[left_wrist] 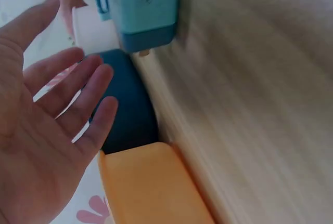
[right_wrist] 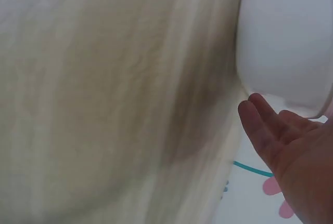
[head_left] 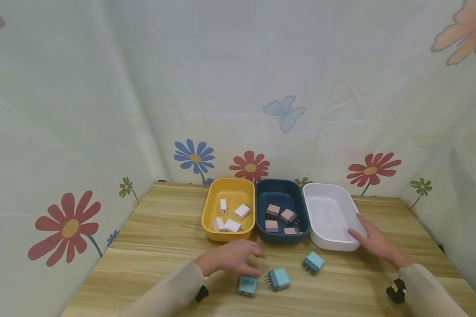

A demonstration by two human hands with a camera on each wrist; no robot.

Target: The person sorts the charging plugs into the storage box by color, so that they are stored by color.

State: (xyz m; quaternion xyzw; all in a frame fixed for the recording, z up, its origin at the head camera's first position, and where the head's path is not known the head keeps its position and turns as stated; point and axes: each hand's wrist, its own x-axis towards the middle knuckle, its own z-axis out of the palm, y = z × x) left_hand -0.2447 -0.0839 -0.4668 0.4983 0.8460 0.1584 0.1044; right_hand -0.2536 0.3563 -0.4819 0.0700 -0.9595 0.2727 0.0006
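Observation:
My left hand (head_left: 235,257) hovers over the table with its fingers spread and nothing between them. Just below its thumb lies a teal charger plug (head_left: 247,285), large and close in the left wrist view (left_wrist: 148,5). Beside it is a second teal charger plug (head_left: 278,279), prongs pointing left. A third teal charger plug (head_left: 313,263) lies farther right, in front of the bins. At the right, my right hand (head_left: 374,237) rests against the near right side of a white bin (head_left: 328,240). Its straight fingertips are right at the bin's edge in the right wrist view (right_wrist: 291,135).
A yellow bin (head_left: 209,211) holds several white charger plugs (head_left: 242,211). Between it and the white bin stands a navy bin (head_left: 281,237) with several pink charger plugs (head_left: 288,215). All three bins stand side by side at the back of the wooden table (head_left: 158,233), before a flowered curtain.

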